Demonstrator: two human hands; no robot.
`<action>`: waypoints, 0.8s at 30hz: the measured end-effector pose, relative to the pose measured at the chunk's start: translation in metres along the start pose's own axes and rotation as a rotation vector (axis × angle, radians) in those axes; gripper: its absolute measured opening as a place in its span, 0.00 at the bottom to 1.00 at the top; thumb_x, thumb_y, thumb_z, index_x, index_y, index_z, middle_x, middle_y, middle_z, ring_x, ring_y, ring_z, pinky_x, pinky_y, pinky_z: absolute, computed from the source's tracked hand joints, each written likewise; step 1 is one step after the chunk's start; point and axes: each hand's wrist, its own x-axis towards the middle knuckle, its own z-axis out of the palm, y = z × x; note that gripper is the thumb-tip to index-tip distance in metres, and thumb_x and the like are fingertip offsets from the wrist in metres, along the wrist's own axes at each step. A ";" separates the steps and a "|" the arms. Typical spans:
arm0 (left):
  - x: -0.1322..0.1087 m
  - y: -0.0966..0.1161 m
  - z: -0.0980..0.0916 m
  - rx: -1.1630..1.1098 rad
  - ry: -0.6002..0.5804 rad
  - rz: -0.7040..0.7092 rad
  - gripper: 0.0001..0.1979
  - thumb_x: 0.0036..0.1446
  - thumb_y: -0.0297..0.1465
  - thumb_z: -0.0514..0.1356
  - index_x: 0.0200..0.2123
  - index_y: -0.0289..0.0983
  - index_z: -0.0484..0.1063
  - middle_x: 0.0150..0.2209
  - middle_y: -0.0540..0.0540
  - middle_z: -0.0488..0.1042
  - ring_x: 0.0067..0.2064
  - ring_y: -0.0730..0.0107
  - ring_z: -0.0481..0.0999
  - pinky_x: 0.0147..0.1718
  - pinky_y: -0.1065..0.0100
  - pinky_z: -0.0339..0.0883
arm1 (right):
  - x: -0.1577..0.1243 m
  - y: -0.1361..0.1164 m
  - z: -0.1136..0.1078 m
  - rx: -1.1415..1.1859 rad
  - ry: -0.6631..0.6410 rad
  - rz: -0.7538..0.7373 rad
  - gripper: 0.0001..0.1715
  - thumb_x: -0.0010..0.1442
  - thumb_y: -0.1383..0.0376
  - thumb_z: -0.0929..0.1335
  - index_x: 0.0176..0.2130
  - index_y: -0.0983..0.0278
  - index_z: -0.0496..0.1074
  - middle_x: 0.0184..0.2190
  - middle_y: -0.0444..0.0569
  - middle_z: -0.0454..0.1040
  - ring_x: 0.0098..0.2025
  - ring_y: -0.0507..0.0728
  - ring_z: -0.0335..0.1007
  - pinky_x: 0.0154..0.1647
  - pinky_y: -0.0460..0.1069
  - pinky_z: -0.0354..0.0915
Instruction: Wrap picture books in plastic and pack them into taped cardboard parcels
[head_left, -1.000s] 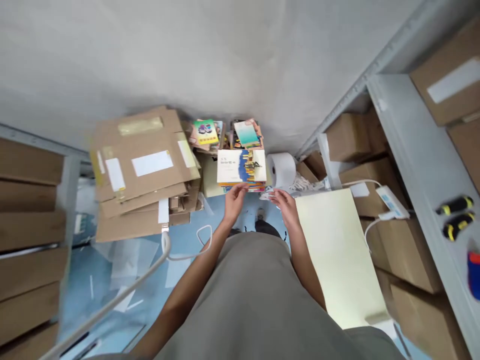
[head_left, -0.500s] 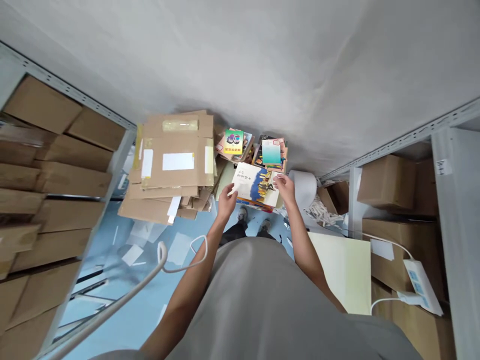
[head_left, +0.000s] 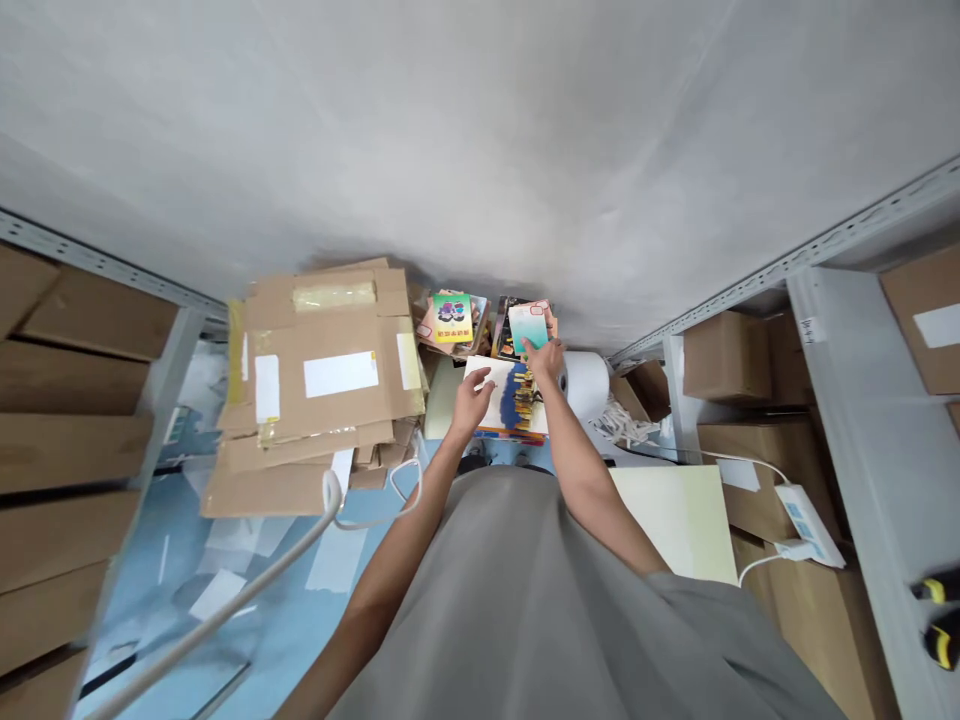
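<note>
A white book with a blue and yellow picture (head_left: 516, 398) lies flat on top of a pile in front of me. My left hand (head_left: 470, 402) hovers at the left side of this book, fingers loosely bent and apart, holding nothing. Just beyond it, a teal-covered book (head_left: 529, 326) tops another stack against the wall. My right hand (head_left: 546, 360) grips the lower right edge of the teal book, its thumb on the cover; the other fingers are partly hidden. To the left is a further stack, topped by a green and yellow book (head_left: 452, 318).
Flattened cardboard boxes (head_left: 330, 365) are piled high at the left. A white roll (head_left: 586, 385) stands right of the books. Shelves with cartons (head_left: 726, 357) flank both sides. A white cable (head_left: 262, 595) crosses the lower left; a power strip (head_left: 810, 525) sits at the right.
My right hand has moved off the white book's right side, forward to the teal book. My left hand stays by the white book. The view has shifted slightly.
</note>
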 end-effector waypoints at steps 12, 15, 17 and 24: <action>0.016 0.029 0.021 -0.243 -0.065 -0.104 0.19 0.63 0.37 0.73 0.54 0.37 0.80 0.61 0.34 0.84 0.60 0.53 0.84 0.62 0.54 0.77 | -0.043 0.009 -0.039 0.517 -0.086 -0.004 0.19 0.67 0.52 0.80 0.41 0.62 0.77 0.30 0.40 0.80 0.28 0.50 0.75 0.32 0.43 0.71; 0.000 0.028 0.046 -0.388 -0.229 -0.181 0.25 0.59 0.47 0.76 0.51 0.37 0.81 0.54 0.37 0.86 0.55 0.56 0.86 0.56 0.59 0.79 | -0.092 0.066 -0.055 0.809 -0.049 -0.013 0.32 0.54 0.42 0.84 0.38 0.60 0.74 0.24 0.37 0.74 0.23 0.49 0.68 0.25 0.45 0.66; -0.018 0.023 0.068 -0.434 -0.365 -0.238 0.29 0.53 0.51 0.78 0.48 0.36 0.82 0.47 0.40 0.87 0.48 0.58 0.87 0.51 0.59 0.80 | -0.130 0.110 -0.063 0.934 0.009 0.017 0.37 0.48 0.37 0.85 0.38 0.59 0.73 0.22 0.36 0.72 0.22 0.50 0.67 0.24 0.46 0.65; -0.113 0.004 0.145 -0.269 -0.771 -0.253 0.31 0.45 0.49 0.82 0.46 0.37 0.83 0.44 0.39 0.88 0.52 0.48 0.89 0.55 0.52 0.81 | -0.235 0.224 -0.088 0.687 0.594 0.242 0.39 0.53 0.37 0.82 0.51 0.59 0.78 0.54 0.59 0.86 0.52 0.66 0.85 0.51 0.60 0.82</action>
